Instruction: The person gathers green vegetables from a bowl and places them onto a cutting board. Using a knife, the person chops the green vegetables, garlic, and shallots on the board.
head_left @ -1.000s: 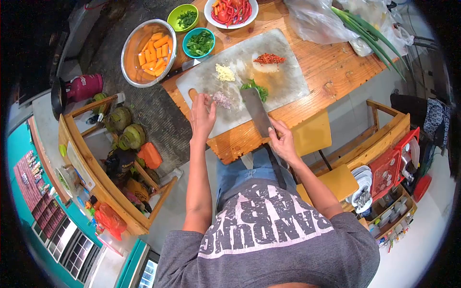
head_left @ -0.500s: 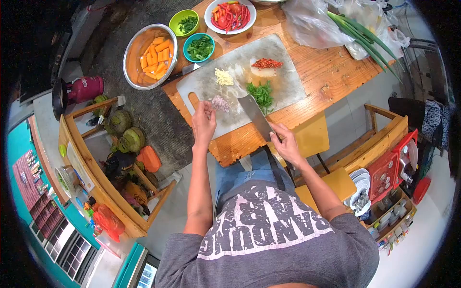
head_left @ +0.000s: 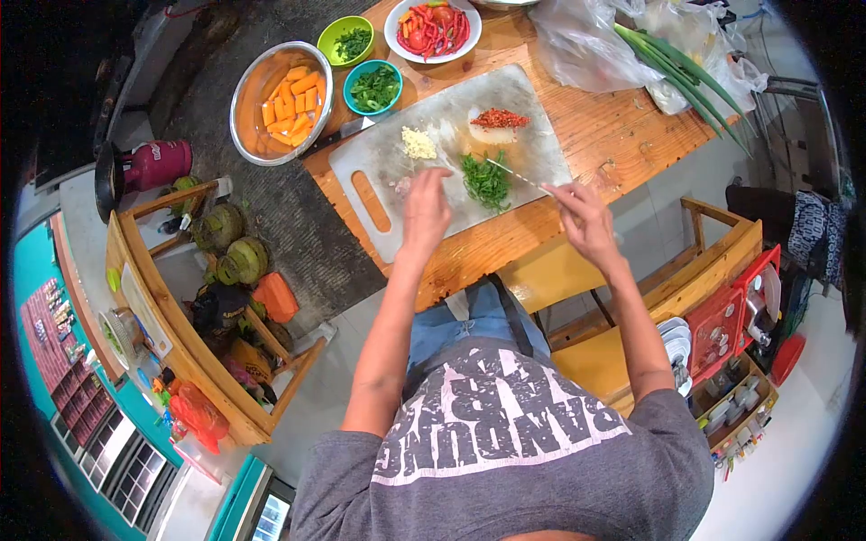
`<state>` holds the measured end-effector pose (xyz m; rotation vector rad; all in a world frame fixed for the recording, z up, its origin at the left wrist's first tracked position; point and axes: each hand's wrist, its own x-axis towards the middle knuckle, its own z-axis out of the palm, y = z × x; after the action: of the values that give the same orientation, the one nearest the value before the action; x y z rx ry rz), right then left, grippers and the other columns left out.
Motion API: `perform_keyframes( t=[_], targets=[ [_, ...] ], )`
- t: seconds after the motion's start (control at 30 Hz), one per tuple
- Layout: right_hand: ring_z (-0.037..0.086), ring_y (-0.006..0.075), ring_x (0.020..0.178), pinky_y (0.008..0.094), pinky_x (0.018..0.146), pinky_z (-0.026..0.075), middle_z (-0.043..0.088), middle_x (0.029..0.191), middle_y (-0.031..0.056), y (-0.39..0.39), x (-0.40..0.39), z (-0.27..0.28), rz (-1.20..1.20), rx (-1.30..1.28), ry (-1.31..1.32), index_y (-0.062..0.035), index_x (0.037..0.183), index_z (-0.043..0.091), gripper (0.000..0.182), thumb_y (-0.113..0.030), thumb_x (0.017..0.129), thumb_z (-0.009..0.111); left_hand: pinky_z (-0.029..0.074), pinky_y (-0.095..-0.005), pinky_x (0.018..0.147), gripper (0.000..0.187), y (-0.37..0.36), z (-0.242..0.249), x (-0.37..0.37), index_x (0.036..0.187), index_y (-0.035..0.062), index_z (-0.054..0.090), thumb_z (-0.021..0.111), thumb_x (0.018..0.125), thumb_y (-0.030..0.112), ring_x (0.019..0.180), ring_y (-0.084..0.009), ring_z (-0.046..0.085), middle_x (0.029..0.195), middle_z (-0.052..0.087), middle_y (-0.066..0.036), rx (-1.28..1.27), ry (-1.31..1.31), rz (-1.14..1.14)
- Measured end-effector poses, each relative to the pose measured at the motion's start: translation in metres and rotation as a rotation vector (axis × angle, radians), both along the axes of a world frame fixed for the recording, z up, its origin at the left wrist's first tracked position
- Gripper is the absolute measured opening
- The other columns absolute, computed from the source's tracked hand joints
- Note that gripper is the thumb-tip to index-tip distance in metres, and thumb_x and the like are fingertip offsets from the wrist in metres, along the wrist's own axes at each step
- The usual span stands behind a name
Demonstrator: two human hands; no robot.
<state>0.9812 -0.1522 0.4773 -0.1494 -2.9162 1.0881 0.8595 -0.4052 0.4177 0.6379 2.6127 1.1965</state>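
My right hand (head_left: 585, 216) is closed on the handle of a kitchen knife (head_left: 516, 172). The blade shows almost edge-on, its tip over a heap of chopped green leaves (head_left: 487, 185) on the white cutting board (head_left: 361, 164). My left hand (head_left: 427, 209) is over the board's near side, left of the greens, fingers curled together and their tips hidden. Partly behind it lies finely chopped shallot (head_left: 402, 186). Minced garlic (head_left: 418, 142) sits farther up, and chopped red chili (head_left: 500, 118) is toward the far right.
Around the board's far side stand a steel bowl (head_left: 235, 126) of carrot pieces, a green bowl (head_left: 330, 56) and a blue bowl (head_left: 350, 101) of cut greens, and a white bowl (head_left: 391, 42) of red chilies. Another knife (head_left: 350, 129) rests at the board's edge. Spring onions (head_left: 681, 77) lie on plastic bags (head_left: 577, 45).
My right hand has moved up and right, turning the knife from flat to edge-on across the greens. My left hand has moved right from the shallot, partly covering it.
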Motion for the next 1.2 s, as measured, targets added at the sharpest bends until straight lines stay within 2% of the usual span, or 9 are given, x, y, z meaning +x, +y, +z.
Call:
perform_keyframes(
  t=[0.1, 0.2, 0.4, 0.5, 0.6, 0.7, 0.9, 1.0, 1.2],
  targets=[
    [0.053, 0.0253, 0.081, 0.0364, 0.072, 0.048, 0.061, 0.091, 0.0034, 0.013, -0.013, -0.005, 0.046, 0.16, -0.007, -0.0186, 0.122, 0.065, 0.049, 0.003, 0.078, 0.06, 0.046, -0.0483, 0.084, 0.041, 0.023, -0.016, 0.003, 0.109, 0.0017, 0.05, 0.047, 0.071, -0.015, 0.097, -0.0413, 0.056, 0.098, 0.058, -0.022, -0.001, 0.012, -0.056],
    [0.053, 0.0252, 0.081, 0.037, 0.072, 0.049, 0.061, 0.092, 0.0026, 0.013, -0.012, -0.014, 0.017, 0.172, -0.027, -0.0195, 0.123, 0.065, 0.051, 0.002, 0.077, 0.06, 0.046, -0.0477, 0.083, 0.042, 0.033, -0.022, 0.001, 0.11, 0.0007, 0.047, 0.047, 0.071, -0.015, 0.097, -0.0419, 0.056, 0.098, 0.058, -0.023, 0.013, 0.064, -0.03],
    [0.053, 0.0256, 0.081, 0.0372, 0.071, 0.049, 0.061, 0.093, 0.0031, -0.003, -0.004, -0.025, -0.034, 0.109, -0.063, -0.0206, 0.123, 0.065, 0.052, 0.003, 0.077, 0.06, 0.045, -0.0491, 0.085, 0.04, 0.038, -0.021, 0.008, 0.111, -0.0009, 0.045, 0.047, 0.073, -0.014, 0.1, -0.0433, 0.055, 0.097, 0.057, -0.026, 0.094, -0.058, -0.083],
    [0.053, 0.0257, 0.08, 0.0367, 0.07, 0.048, 0.061, 0.092, 0.0042, -0.009, -0.002, -0.013, 0.005, 0.11, -0.022, -0.018, 0.121, 0.066, 0.048, 0.003, 0.078, 0.06, 0.045, -0.0475, 0.088, 0.039, 0.034, -0.02, 0.012, 0.113, -0.0014, 0.046, 0.045, 0.076, -0.014, 0.101, -0.0435, 0.056, 0.101, 0.058, -0.026, 0.121, -0.122, -0.017],
    [0.053, 0.0257, 0.08, 0.0365, 0.07, 0.047, 0.062, 0.089, 0.0054, -0.012, 0.004, 0.005, -0.079, 0.037, -0.002, -0.0148, 0.119, 0.067, 0.044, 0.004, 0.08, 0.06, 0.046, -0.044, 0.089, 0.038, 0.023, -0.024, 0.015, 0.114, -0.0015, 0.047, 0.042, 0.078, -0.013, 0.103, -0.0402, 0.058, 0.107, 0.059, -0.024, 0.251, -0.137, 0.087],
    [0.052, 0.0256, 0.079, 0.0364, 0.069, 0.046, 0.062, 0.088, 0.0058, -0.004, 0.014, 0.013, -0.036, -0.062, 0.035, -0.0132, 0.117, 0.068, 0.041, 0.004, 0.081, 0.06, 0.046, -0.0414, 0.091, 0.037, 0.004, -0.011, 0.017, 0.114, -0.0018, 0.048, 0.04, 0.079, -0.013, 0.103, -0.0353, 0.06, 0.111, 0.06, -0.022, 0.267, -0.202, 0.18],
    [0.053, 0.0266, 0.081, 0.0356, 0.07, 0.046, 0.064, 0.093, 0.005, 0.006, 0.017, 0.011, 0.274, -0.034, -0.163, -0.0143, 0.117, 0.068, 0.043, 0.003, 0.078, 0.062, 0.048, -0.0384, 0.088, 0.032, -0.018, 0.004, 0.019, 0.113, -0.0024, 0.049, 0.038, 0.084, -0.01, 0.098, -0.0299, 0.061, 0.106, 0.06, -0.018, 0.302, -0.258, 0.32],
    [0.053, 0.0267, 0.082, 0.0365, 0.071, 0.046, 0.063, 0.094, 0.0033, 0.007, 0.004, 0.002, 0.352, 0.005, -0.241, -0.0164, 0.118, 0.068, 0.046, 0.003, 0.077, 0.062, 0.048, -0.0369, 0.087, 0.029, -0.022, -0.004, 0.02, 0.11, -0.0028, 0.051, 0.037, 0.086, -0.01, 0.096, -0.0291, 0.061, 0.106, 0.06, -0.017, 0.259, -0.206, 0.278],
    [0.055, 0.0256, 0.085, 0.0367, 0.071, 0.051, 0.063, 0.095, 0.0013, 0.019, -0.024, -0.007, 0.344, 0.071, -0.142, -0.017, 0.114, 0.069, 0.039, -0.003, 0.079, 0.062, 0.046, -0.039, 0.094, 0.038, -0.018, -0.005, 0.02, 0.116, -0.0031, 0.054, 0.037, 0.083, -0.011, 0.106, -0.0311, 0.061, 0.112, 0.06, -0.019, 0.252, -0.231, 0.204]
  ],
)
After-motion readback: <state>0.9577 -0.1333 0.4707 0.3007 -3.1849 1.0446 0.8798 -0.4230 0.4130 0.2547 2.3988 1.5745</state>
